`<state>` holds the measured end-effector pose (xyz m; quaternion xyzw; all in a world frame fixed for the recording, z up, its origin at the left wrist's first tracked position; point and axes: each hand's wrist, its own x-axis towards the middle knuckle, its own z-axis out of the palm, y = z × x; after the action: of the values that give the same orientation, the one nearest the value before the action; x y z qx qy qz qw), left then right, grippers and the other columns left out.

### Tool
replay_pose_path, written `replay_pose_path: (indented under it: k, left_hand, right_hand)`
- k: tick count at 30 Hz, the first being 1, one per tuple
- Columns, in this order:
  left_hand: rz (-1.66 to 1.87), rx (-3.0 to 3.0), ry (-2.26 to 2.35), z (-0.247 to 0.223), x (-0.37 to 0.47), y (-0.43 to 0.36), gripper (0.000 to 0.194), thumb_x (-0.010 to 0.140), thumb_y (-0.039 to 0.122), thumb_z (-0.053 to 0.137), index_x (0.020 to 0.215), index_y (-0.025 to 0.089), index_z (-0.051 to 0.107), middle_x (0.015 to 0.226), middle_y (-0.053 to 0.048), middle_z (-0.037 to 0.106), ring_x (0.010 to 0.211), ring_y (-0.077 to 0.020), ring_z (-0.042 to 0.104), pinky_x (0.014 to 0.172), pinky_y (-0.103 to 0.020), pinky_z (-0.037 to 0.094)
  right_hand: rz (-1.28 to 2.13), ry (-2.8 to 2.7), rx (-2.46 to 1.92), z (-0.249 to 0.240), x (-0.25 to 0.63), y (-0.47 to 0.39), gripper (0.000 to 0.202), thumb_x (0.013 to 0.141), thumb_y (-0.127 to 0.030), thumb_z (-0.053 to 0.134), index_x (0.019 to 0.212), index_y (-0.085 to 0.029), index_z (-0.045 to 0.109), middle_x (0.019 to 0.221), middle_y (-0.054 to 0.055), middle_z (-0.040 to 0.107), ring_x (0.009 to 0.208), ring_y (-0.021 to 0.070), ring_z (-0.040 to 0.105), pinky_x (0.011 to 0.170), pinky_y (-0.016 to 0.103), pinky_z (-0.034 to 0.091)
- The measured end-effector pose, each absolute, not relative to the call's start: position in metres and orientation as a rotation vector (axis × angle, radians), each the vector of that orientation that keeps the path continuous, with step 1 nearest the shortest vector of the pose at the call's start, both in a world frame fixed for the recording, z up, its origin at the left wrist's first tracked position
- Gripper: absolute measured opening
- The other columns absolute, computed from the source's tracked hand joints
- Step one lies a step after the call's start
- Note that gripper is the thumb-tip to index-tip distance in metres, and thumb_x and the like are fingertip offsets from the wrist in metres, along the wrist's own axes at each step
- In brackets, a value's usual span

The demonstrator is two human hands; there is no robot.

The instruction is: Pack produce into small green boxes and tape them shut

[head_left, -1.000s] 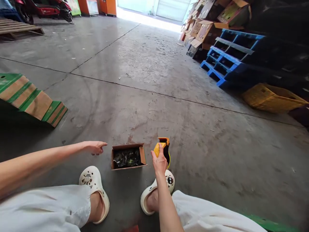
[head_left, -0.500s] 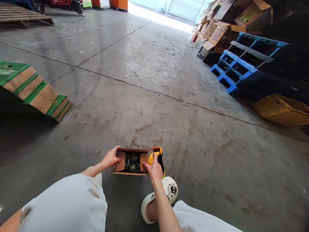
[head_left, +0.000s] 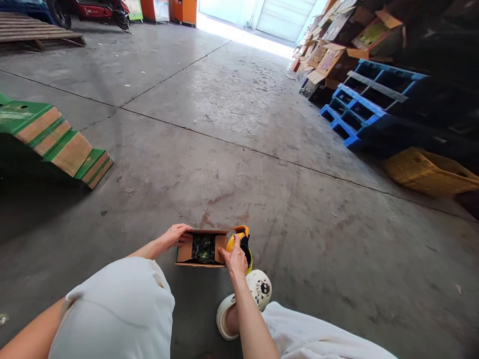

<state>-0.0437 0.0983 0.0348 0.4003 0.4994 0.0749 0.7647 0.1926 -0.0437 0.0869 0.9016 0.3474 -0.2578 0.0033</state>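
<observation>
An open cardboard box (head_left: 184,253) stands on the floor between my feet, its short end flaps folded inward. Dark plastic wrapping with something green under it (head_left: 204,249) shows in the middle. My left hand (head_left: 177,235) lies on the box's left end near the far corner, fingers over the flap. At the right end, my right hand (head_left: 234,257) grips the box, thumb on the inner flap and fingers outside. Right beside that hand is a yellow and black tape dispenser (head_left: 245,244), partly hidden by it.
Green boxes (head_left: 71,149) are stacked at the left. Blue pallets (head_left: 359,109), a yellow crate (head_left: 428,172) and piled cartons (head_left: 329,60) line the right side. A wooden pallet (head_left: 37,30) and a red scooter (head_left: 97,10) are at the back left.
My left hand has shifted from the middle of the left flap toward the box's far left corner. The right hand stays at the right end. The view has moved slightly.
</observation>
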Motion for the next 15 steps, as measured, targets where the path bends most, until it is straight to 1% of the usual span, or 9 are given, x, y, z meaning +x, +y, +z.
replay_pose_path:
  k: [2, 3, 5, 7, 8, 9, 11, 13, 15]
  left_hand:
    - [0.089, 0.914, 1.096, 0.033, -0.045, 0.100, 0.069, 0.073, 0.069, 0.075, 0.126, 0.026, 0.065, 0.124, -0.009, 0.077, 0.123, -0.0294, 0.069, 0.093, -0.036, 0.051]
    - [0.044, 0.948, 1.111, 0.030, -0.047, 0.099, 0.071, 0.074, 0.065, 0.076, 0.132, 0.027, 0.061, 0.123, -0.008, 0.077, 0.120, -0.0287, 0.070, 0.090, -0.035, 0.052]
    - [-0.042, 1.047, 1.158, 0.023, -0.054, 0.094, 0.088, 0.073, 0.059, 0.079, 0.148, 0.026, 0.049, 0.109, -0.008, 0.079, 0.105, -0.0279, 0.074, 0.081, -0.034, 0.053]
    - [-0.083, 1.175, 1.176, 0.013, -0.062, 0.087, 0.106, 0.072, 0.056, 0.081, 0.160, 0.022, 0.033, 0.088, -0.004, 0.076, 0.082, -0.0256, 0.074, 0.072, -0.033, 0.053]
    - [-0.077, 1.237, 1.173, 0.009, -0.066, 0.084, 0.110, 0.072, 0.056, 0.081, 0.162, 0.021, 0.029, 0.081, -0.001, 0.073, 0.073, -0.0240, 0.072, 0.068, -0.032, 0.053]
    - [-0.059, 1.285, 1.171, 0.004, -0.068, 0.082, 0.110, 0.073, 0.055, 0.080, 0.163, 0.021, 0.028, 0.077, 0.001, 0.070, 0.068, -0.0226, 0.070, 0.066, -0.031, 0.052]
    - [-0.006, 1.348, 1.186, -0.002, -0.071, 0.082, 0.102, 0.075, 0.053, 0.078, 0.162, 0.023, 0.034, 0.082, 0.000, 0.071, 0.069, -0.0216, 0.069, 0.066, -0.030, 0.052]
    - [0.031, 1.387, 1.234, -0.005, -0.071, 0.084, 0.091, 0.073, 0.047, 0.079, 0.155, 0.023, 0.046, 0.095, -0.003, 0.072, 0.081, -0.0232, 0.071, 0.071, -0.030, 0.053]
    - [0.037, 1.424, 1.252, -0.007, -0.069, 0.088, 0.082, 0.071, 0.039, 0.079, 0.147, 0.021, 0.054, 0.107, -0.007, 0.073, 0.096, -0.0259, 0.071, 0.079, -0.030, 0.054]
  right_hand:
    - [-0.843, 1.081, 2.826, 0.089, 0.195, -0.043, 0.085, 0.094, -0.053, 0.070, 0.165, -0.026, 0.031, 0.123, 0.017, 0.077, 0.117, 0.0329, 0.074, 0.090, 0.037, 0.050]
    - [-0.864, 1.073, 2.833, 0.089, 0.196, -0.044, 0.085, 0.093, -0.053, 0.071, 0.164, -0.026, 0.032, 0.123, 0.017, 0.077, 0.116, 0.0330, 0.074, 0.089, 0.037, 0.050]
    - [-0.888, 1.065, 2.859, 0.086, 0.198, -0.046, 0.086, 0.090, -0.053, 0.072, 0.162, -0.027, 0.034, 0.122, 0.016, 0.077, 0.113, 0.0329, 0.075, 0.087, 0.037, 0.050]
    - [-0.890, 1.077, 2.890, 0.082, 0.201, -0.048, 0.084, 0.089, -0.053, 0.072, 0.160, -0.026, 0.036, 0.121, 0.016, 0.078, 0.111, 0.0327, 0.075, 0.086, 0.037, 0.050]
    - [-0.897, 1.089, 2.902, 0.079, 0.203, -0.049, 0.082, 0.088, -0.052, 0.071, 0.159, -0.026, 0.038, 0.119, 0.016, 0.078, 0.110, 0.0323, 0.075, 0.086, 0.036, 0.050]
    - [-0.916, 1.108, 2.913, 0.076, 0.204, -0.050, 0.079, 0.089, -0.051, 0.070, 0.158, -0.027, 0.040, 0.117, 0.015, 0.078, 0.109, 0.0314, 0.076, 0.085, 0.035, 0.050]
    - [-0.961, 1.156, 2.940, 0.072, 0.207, -0.051, 0.068, 0.090, -0.045, 0.068, 0.153, -0.029, 0.046, 0.114, 0.010, 0.079, 0.105, 0.0285, 0.076, 0.084, 0.032, 0.051]
    - [-0.947, 1.202, 2.992, 0.070, 0.210, -0.050, 0.059, 0.092, -0.042, 0.065, 0.149, -0.031, 0.051, 0.113, 0.007, 0.079, 0.102, 0.0262, 0.077, 0.083, 0.030, 0.051]
    - [-0.842, 1.240, 3.054, 0.070, 0.213, -0.047, 0.052, 0.098, -0.039, 0.057, 0.149, -0.030, 0.051, 0.112, 0.007, 0.078, 0.100, 0.0257, 0.076, 0.084, 0.030, 0.052]
